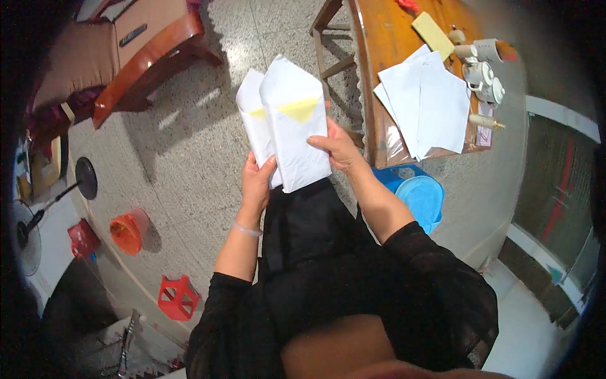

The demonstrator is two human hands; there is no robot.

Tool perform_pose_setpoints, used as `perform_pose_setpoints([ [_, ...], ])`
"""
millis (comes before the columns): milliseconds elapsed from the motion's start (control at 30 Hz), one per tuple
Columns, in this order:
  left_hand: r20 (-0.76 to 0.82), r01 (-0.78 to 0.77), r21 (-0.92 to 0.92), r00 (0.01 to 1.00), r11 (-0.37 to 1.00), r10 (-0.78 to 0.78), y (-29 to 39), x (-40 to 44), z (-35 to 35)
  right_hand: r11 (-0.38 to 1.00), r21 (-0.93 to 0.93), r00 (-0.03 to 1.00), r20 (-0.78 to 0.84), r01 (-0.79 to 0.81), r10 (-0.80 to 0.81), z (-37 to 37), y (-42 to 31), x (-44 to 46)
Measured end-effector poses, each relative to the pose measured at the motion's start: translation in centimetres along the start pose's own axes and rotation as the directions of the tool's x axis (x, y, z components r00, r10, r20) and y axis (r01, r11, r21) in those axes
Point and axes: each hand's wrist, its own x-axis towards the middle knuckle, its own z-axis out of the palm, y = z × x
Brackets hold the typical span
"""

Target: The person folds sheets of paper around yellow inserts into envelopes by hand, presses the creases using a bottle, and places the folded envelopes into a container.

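Observation:
Two white folded paper envelopes are in my hands above my lap, with pointed flaps at the far end and a yellow patch on each. My left hand (256, 183) grips the lower edge of the left envelope (257, 136), its thumb on the front. Around the right side of the right envelope (298, 145) my right hand (341, 146) is closed, thumb on the front and fingers behind. The right envelope overlaps part of the left one.
On the wooden table (372, 38) at the right lie loose white sheets (424, 101), a yellow block (433, 35) and a white teapot (478, 74). A blue stool (421, 199) stands below it. Leftward are a wooden chair (151, 57), an orange bucket (128, 230) and a red stool (178, 297).

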Motion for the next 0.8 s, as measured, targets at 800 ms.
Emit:
perform_pose_setpoints([
  [800,0.223,-0.01,0.161,0.974,0.987,-0.026,3.9,2.1,9.4,0.961,-0.031,0.95,-0.144,0.276,-0.277,-1.6,-8.2,-4.4],
])
